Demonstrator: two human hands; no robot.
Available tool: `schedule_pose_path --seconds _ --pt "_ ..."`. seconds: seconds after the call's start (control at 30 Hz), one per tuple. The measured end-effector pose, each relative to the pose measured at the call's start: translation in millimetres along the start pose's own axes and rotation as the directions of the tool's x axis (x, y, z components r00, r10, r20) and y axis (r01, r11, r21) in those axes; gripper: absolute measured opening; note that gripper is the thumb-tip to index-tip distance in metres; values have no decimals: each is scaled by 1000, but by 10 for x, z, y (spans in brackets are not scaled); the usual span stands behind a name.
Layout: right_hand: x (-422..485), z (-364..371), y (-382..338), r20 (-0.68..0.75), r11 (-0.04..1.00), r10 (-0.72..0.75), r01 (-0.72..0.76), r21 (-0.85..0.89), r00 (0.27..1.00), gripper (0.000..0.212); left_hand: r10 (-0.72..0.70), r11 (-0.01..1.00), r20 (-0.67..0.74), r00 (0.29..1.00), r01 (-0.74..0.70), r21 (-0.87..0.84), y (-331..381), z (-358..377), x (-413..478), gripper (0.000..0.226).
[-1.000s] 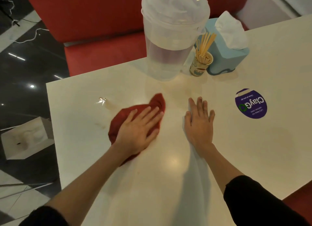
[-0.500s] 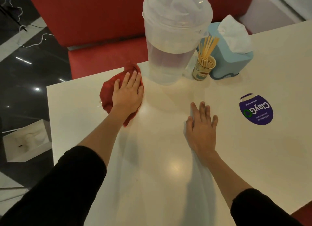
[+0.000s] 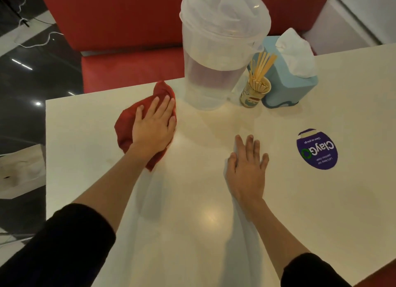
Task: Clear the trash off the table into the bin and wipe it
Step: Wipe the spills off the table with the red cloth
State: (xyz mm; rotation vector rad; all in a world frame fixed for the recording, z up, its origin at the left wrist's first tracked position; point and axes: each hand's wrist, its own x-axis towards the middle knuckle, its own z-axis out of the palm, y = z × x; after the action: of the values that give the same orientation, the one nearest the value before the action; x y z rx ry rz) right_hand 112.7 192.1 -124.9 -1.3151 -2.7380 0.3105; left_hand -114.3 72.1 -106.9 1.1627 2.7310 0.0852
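Left of centre in the frame, the left hand [image 3: 153, 126] presses flat on a crumpled red cloth [image 3: 126, 124], fingers straight and spread, gripping nothing. The cloth lies on the white table [image 3: 192, 233], just beside the base of a clear plastic pitcher [image 3: 220, 51] at upper centre. The right hand [image 3: 246, 171] rests palm down on the bare tabletop at centre right, fingers extended and relaxed. A cup of toothpicks [image 3: 255, 92] and a blue tissue box [image 3: 287, 89] stand right of the pitcher; a purple sticker [image 3: 317, 149] sits at right.
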Motion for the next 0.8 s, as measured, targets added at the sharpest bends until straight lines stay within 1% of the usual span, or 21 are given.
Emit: schedule_pose_path --seconds 0.1,0.2,0.27,0.37,0.43,0.5,0.57,0.67,0.73,0.77,0.8 --pt "-5 -6 -9 4 1000 6 -6 -10 1000 58 -76 997 -17 997 76 -16 175 71 -43 56" --pt "-5 -20 -29 -1 1000 2 -2 -12 1000 60 -98 994 -62 993 94 -55 525 198 -362 58" --pt "-7 -27 -13 4 1000 0 0 -15 1000 62 -27 997 -68 997 22 -75 838 271 -708 61" --pt "2 -25 2 5 1000 -5 5 -2 1000 61 188 981 -65 980 -191 -44 1098 368 -1299 57" --pt "2 -17 13 -5 1000 -15 15 -1 1000 59 277 959 -47 960 -279 -44 1007 395 -1637 55" --pt "10 -15 17 -30 1000 -21 21 -1 999 61 301 952 -29 953 -302 -54 816 380 -1803 55" --pt "-7 -10 22 -35 1000 -19 19 0 999 63 300 953 -31 954 -301 -35 657 359 -1754 56" --pt "-3 -14 -2 -26 1000 -9 9 6 1000 62 167 986 -42 985 -168 -2 598 295 -1365 56" --pt "-5 -55 -12 3 995 12 -13 94 1000 60 110 994 -25 994 -111 -7 646 238 -1039 57" --pt "3 -88 -18 18 978 18 -22 207 1000 57 101 995 5 995 -101 -7 670 213 -880 57" --pt "-4 -166 8 37 922 27 -39 385 999 52 87 996 24 996 -87 -3 729 200 -741 57"
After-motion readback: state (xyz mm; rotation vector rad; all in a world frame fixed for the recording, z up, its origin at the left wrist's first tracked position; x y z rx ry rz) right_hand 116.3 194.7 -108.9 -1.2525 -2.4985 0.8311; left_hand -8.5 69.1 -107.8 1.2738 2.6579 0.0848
